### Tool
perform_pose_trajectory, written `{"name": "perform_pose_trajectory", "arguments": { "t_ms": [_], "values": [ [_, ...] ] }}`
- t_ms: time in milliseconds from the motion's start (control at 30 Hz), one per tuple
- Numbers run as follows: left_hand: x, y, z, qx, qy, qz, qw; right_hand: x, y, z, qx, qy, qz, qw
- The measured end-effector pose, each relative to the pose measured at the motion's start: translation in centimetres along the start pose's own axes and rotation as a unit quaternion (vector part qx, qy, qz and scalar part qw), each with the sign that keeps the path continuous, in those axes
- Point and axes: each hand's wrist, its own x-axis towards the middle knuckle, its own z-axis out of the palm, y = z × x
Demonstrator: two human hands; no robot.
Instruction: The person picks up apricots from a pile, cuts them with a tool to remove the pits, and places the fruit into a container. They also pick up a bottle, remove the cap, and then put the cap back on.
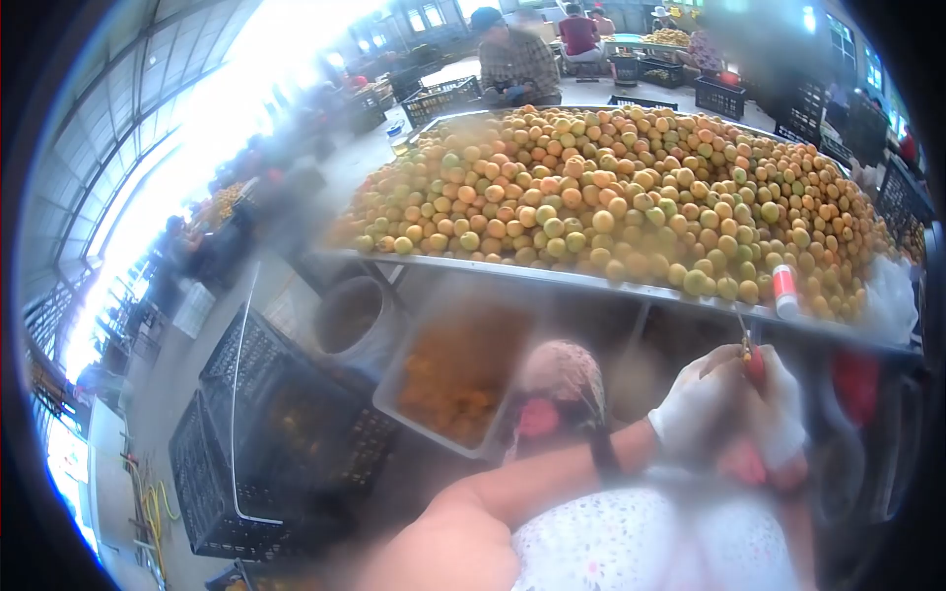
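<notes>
My left hand (687,402), in a white glove with bare fingertips, is closed just past the table's near edge. Its fingers meet those of my right hand (782,402), which wears a similar glove and is wrapped round a small red-handled tool (755,366). A thin metal tip rises from that tool, with a small yellowish bit beside it. Whatever lies inside the left fingers is hidden. Beyond both hands, a large heap of orange-yellow round fruit (591,187) covers the raised metal-edged table (532,274).
A red-and-white tube (784,291) and a clear plastic bag (892,300) lie at the right edge of the fruit. Below are a tub of orange pieces (448,379), a bucket (355,315) and black crates (266,424). A person in a plaid shirt (519,64) is across the table.
</notes>
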Motion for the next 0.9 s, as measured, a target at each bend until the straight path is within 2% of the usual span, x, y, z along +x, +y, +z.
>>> {"name": "perform_pose_trajectory", "arguments": {
  "t_ms": [67,167,200,233,267,300,367,400,433,467,500,533,567,633,667,700,733,767,800,833,867,900],
  "values": [
    [-0.5,1.3,0.3,-0.14,0.008,-0.097,0.985,-0.1,-0.1,0.2,0.038,-0.006,0.005,0.999],
    [-0.7,1.5,0.4,-0.134,-0.007,-0.092,0.987,-0.7,1.5,0.4,0.026,0.003,-0.023,0.999],
    [-0.7,1.2,0.4,-0.133,-0.005,-0.092,0.987,-1.2,2.8,0.6,-0.056,0.067,-0.066,0.994],
    [-0.8,1.4,0.4,-0.057,-0.022,-0.024,0.998,-1.2,3.0,0.9,-0.137,0.129,-0.108,0.976],
    [-0.9,1.7,0.3,0.02,-0.04,0.044,0.998,-1.1,1.2,0.0,-0.075,0.044,0.01,0.996],
    [-0.9,2.0,-0.1,0.022,-0.036,0.046,0.998,-1.0,2.0,-0.1,-0.073,0.041,0.007,0.996],
    [-1.4,5.7,-0.3,0.043,-0.06,-0.076,0.994,-0.8,3.7,-0.6,0.003,0.064,0.017,0.998],
    [-1.3,5.0,-1.1,0.045,-0.054,-0.074,0.995,-0.5,3.4,-0.6,0.028,0.076,0.019,0.996],
    [-0.9,3.5,-2.5,0.059,-0.043,-0.035,0.997,-0.2,3.2,-0.6,0.031,0.075,0.017,0.997],
    [-0.6,3.0,-3.9,0.074,-0.033,0.006,0.997,0.2,3.1,-0.6,0.091,0.074,0.051,0.992],
    [-0.5,2.6,-5.3,0.069,-0.011,0.001,0.998,0.5,3.1,-0.6,0.149,0.073,0.083,0.983],
    [-0.6,3.3,-6.7,0.142,0.025,0.014,0.989,0.7,6.6,0.0,0.246,0.099,0.104,0.959],
    [-1.0,4.4,-8.4,0.214,0.061,0.028,0.974,1.1,6.4,0.1,0.247,0.098,0.101,0.959],
    [-2.5,6.2,-12.2,0.21,0.167,-0.005,0.963,1.4,5.7,0.1,0.189,0.048,0.182,0.964],
    [-3.4,7.1,-14.4,0.228,0.217,-0.022,0.949,1.2,5.3,0.6,0.294,0.081,0.226,0.925],
    [-4.1,6.3,-18.2,0.233,0.23,0.035,0.944,0.6,6.7,0.6,0.158,0.069,0.155,0.973],
    [-5.3,5.5,-22.8,0.46,0.221,0.096,0.855,0.3,5.8,0.1,0.15,0.043,0.161,0.975],
    [-5.8,1.6,-33.6,0.48,0.189,0.114,0.849,0.2,4.8,0.3,0.172,0.058,0.119,0.976],
    [-6.3,4.4,-31.6,0.465,0.261,0.043,0.845,0.0,5.5,0.8,0.211,0.069,0.132,0.966],
    [-6.8,7.9,-29.7,0.454,0.332,-0.027,0.826,-0.1,4.4,0.3,0.187,0.033,0.146,0.971],
    [-7.4,7.9,-33.9,0.536,0.348,-0.045,0.767,0.0,3.2,0.3,0.19,0.04,0.17,0.966],
    [-7.8,7.6,-39.3,0.558,0.391,-0.063,0.73,0.1,3.5,0.3,0.155,0.032,0.156,0.975]
  ]
}}
